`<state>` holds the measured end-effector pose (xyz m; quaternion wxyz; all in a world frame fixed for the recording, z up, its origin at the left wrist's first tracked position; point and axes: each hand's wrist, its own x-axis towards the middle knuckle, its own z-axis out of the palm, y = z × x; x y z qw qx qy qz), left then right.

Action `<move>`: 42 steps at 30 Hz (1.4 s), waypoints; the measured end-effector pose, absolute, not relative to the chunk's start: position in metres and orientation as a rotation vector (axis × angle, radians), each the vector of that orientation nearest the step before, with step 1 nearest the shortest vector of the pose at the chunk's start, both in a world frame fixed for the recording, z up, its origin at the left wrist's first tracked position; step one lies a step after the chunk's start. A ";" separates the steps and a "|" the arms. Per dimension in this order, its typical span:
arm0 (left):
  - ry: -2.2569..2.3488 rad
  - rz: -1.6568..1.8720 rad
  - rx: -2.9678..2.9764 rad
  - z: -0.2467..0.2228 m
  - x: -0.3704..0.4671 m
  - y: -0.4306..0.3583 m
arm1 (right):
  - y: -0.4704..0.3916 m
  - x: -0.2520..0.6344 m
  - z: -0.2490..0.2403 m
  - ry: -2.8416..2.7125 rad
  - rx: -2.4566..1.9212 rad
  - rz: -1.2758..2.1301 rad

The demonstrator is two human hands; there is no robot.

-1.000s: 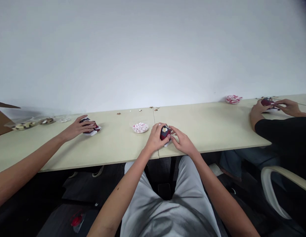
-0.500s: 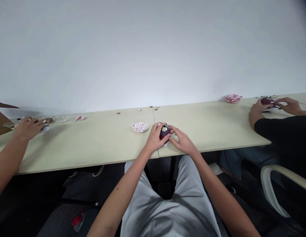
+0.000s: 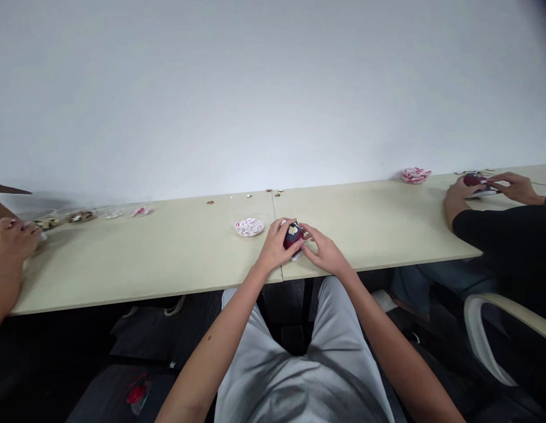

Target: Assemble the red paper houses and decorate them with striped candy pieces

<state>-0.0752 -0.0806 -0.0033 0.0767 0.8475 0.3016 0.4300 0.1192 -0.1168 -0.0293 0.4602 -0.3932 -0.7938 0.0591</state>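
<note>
Near the table's front edge, my left hand is wrapped around the left side of a dark red and navy rounded object. A cream-coloured patch shows on top of the object, and something white sticks out beneath it. My right hand holds the object's right side, with thumb and bent fingers against it. Any small piece between those fingertips is too small to make out. Just left of my hands is a shallow clear dish filled with small white pieces with red marks.
Small brown and white scraps lie along the wall. Clear bags sit at the left, near another person's hand. A second dish of pink-red pieces stands at the right, beside a co-worker's hands on a similar red object.
My hands and the rounded object have stayed almost still. The other person's hand at the left has moved further left, uncovering more of the bags.
</note>
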 end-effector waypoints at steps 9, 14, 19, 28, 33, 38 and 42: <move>0.900 1.310 2.527 -0.003 -0.074 -0.082 | -0.118 0.119 -0.028 -1.969 -0.965 0.138; 0.894 1.297 2.534 -0.003 -0.074 -0.081 | -0.118 0.119 -0.028 -1.975 -0.960 0.137; 0.901 1.299 2.531 -0.003 -0.074 -0.081 | -0.118 0.119 -0.028 -1.988 -0.961 0.137; 0.790 1.300 2.558 -0.006 -0.076 -0.074 | -0.119 0.117 -0.026 -1.989 -1.012 0.100; 0.792 1.302 2.544 -0.007 -0.076 -0.073 | -0.120 0.117 -0.025 -1.988 -1.013 0.101; 0.808 1.307 2.539 -0.007 -0.075 -0.073 | -0.121 0.117 -0.025 -1.987 -1.011 0.112; 0.816 1.316 2.537 -0.007 -0.075 -0.073 | -0.121 0.117 -0.025 -1.985 -1.019 0.111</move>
